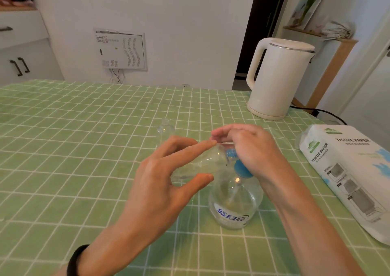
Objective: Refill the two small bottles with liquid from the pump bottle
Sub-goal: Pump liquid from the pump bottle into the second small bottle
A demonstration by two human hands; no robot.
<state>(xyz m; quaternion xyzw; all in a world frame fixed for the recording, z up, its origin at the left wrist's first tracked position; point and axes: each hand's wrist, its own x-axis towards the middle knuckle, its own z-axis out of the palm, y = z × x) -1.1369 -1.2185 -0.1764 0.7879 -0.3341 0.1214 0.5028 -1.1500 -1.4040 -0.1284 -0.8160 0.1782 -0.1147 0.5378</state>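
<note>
At frame centre, the left hand (168,180) is pinching a small clear plastic bottle (196,163), tilting its mouth towards the spout to catch liquid. The right hand (249,149) is pressing loosely bent fingers onto the clear, blue-topped pump bottle (234,204). The second small clear bottle (165,128) is waiting just behind.
</note>
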